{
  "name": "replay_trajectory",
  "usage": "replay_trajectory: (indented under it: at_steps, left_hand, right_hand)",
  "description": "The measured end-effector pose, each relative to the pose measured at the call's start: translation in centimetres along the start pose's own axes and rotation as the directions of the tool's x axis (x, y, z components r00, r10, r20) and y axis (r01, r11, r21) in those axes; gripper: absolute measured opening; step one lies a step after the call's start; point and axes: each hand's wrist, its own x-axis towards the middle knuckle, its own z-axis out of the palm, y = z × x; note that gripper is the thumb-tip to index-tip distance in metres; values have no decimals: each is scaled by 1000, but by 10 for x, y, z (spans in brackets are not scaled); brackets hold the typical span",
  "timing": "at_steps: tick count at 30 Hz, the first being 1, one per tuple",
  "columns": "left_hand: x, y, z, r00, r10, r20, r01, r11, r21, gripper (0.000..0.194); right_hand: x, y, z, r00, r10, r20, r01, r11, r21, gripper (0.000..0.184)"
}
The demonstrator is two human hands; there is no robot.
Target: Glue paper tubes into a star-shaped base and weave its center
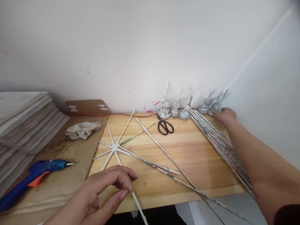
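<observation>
My left hand [100, 193] is at the near edge of the wooden board [187, 156], its thumb and fingers pinched on one spoke of a star of rolled paper sticks [114, 149] that lies flat. My right hand [225, 115] reaches to the far right corner by the wall, fingers curled on the far end of a bundle of paper sticks [220, 140]. One long pale stick [257, 50] rises from that hand up along the wall. Two long loose sticks [164, 153] cross the board.
Black scissors [165, 126] lie near the wall. Several small woven paper figures [174, 110] line the back edge. A blue glue gun [35, 175] and a crumpled cloth [82, 129] rest on brown cardboard at left, beside a stack of paper sheets [23, 125]. A red wire [112, 114] runs along the wall.
</observation>
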Motion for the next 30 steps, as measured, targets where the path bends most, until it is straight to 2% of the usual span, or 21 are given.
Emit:
replay_trajectory:
  at_steps: [3, 5, 8, 11, 13, 15, 16, 18, 20, 23, 26, 30]
  left_hand:
    - [-6, 3, 0, 998, -56, 4, 56, 994, -94, 14]
    - [-12, 4, 1, 998, -69, -9, 67, 988, -141, 14]
    - [-26, 1, 3, 998, -62, 0, 61, 981, -185, 14]
    - [-42, -5, 7, 998, -68, 9, 68, 972, -223, 15]
    - [-55, -10, 10, 996, -87, 14, 88, 966, -244, 16]
    - [-68, -14, 13, 994, -106, 24, 108, 961, -256, 16]
    - [-75, -16, 13, 993, -113, 30, 117, 959, -257, 16]
    - [-89, -19, 12, 992, -117, 42, 124, 961, -246, 17]
    - [-104, -21, 8, 992, -115, 47, 122, 967, -223, 17]
    - [-125, -25, 0, 993, -118, 13, 118, 973, -198, 16]
    - [-144, -33, -6, 987, -151, -48, 138, 970, -201, 16]
    - [-159, -44, -5, 973, -213, -84, 186, 951, -248, 18]
  right_hand:
    - [-18, -2, -14, 992, 101, 75, -105, 993, 52, 66]
    - [-34, -6, -24, 988, 94, 120, -106, 990, 97, 62]
    - [-65, -20, -37, 987, 0, 158, -24, 988, 151, 48]
    - [-107, -48, -42, 964, -169, 204, 127, 971, 203, 32]
    - [-138, -74, -38, 915, -315, 253, 253, 934, 251, 27]
    - [-165, -104, -28, 804, -510, 305, 435, 855, 284, 29]
    - [-176, -119, -21, 784, -546, 294, 483, 835, 263, 29]
    - [-190, -146, -7, 786, -557, 269, 531, 830, 167, 30]
    - [-197, -167, 5, 805, -532, 262, 530, 844, 86, 32]
    - [-197, -183, 14, 819, -501, 279, 519, 855, 9, 32]
    - [-196, -183, 14, 819, -485, 306, 525, 849, -59, 30]
    - [-203, -162, 7, 829, -434, 353, 504, 853, -134, 33]
